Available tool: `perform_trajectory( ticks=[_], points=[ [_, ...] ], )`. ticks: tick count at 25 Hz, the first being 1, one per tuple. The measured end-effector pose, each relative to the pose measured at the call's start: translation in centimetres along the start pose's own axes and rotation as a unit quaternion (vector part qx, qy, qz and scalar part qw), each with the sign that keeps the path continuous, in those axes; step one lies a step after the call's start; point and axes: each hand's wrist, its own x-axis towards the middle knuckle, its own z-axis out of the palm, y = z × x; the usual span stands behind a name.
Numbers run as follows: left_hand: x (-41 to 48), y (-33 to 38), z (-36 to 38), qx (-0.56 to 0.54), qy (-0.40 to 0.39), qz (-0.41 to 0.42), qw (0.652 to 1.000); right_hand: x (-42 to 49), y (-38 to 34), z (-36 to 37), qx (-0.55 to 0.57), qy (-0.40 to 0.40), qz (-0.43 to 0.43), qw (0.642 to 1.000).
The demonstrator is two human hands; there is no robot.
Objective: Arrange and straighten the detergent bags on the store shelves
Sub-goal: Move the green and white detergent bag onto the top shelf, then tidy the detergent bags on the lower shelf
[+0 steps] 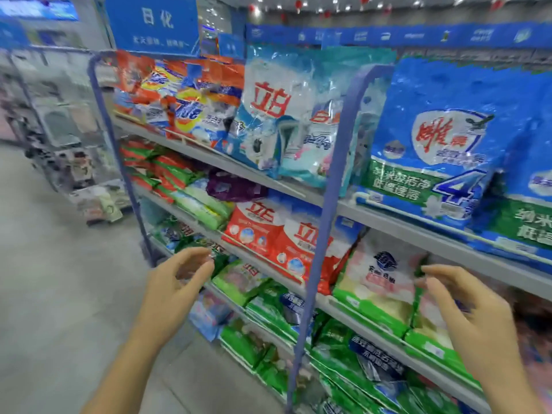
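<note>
A person's left hand [176, 282] and right hand [469, 312] are raised before grey metal store shelves [388, 225] stacked with plastic detergent bags, both hands holding nothing. The left hand hangs in the near left, its fingers loosely curved and apart from the thumb, in front of a row of green plastic detergent bags [268, 306] on a lower shelf. The right hand, at the near right, has its fingers loosely curved and slightly spread, the tips just beside a pink-and-white detergent bag with a green base [379, 282]; whether they touch it cannot be told. Between the hands rises a blue metal shelf post [328, 204]. Red-and-white detergent bags [263, 228] lean forward on the shelf above, with a crumpled purple bag [233, 186] lying behind them. On the top shelf stand a large blue detergent bag with a green band [442, 150] at right, a white-and-teal bag with red characters [268, 115] at centre and tilted orange bags [185, 97] at far left, below a blue hanging sign [152, 22]. A grey aisle floor [59, 294] runs along the left
</note>
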Motion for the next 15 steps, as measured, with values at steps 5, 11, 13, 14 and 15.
perform_trajectory(
  ticks=[5, 11, 13, 14, 15],
  points=[
    [0.3, -7.8, -12.3, 0.034, 0.079, -0.068, 0.994, -0.9, -3.4, 12.4, 0.044, -0.052, 0.03, 0.997],
    [-0.6, -15.0, -21.3, 0.013, 0.156, -0.148, 0.977, -1.3, -6.8, 22.0, 0.13, -0.086, 0.095, 0.983],
    [-0.4, -16.5, -21.9, 0.003, 0.16, -0.168, 0.973, -1.2, -7.1, 24.8, 0.132, -0.086, 0.102, 0.982],
    [0.0, -17.2, -21.9, -0.003, 0.157, -0.176, 0.972, -0.9, -7.8, 26.1, 0.136, -0.082, 0.108, 0.981],
    [0.6, -18.1, -22.0, -0.008, 0.154, -0.183, 0.971, -0.4, -7.7, 27.5, 0.143, -0.107, 0.109, 0.978]
  ],
)
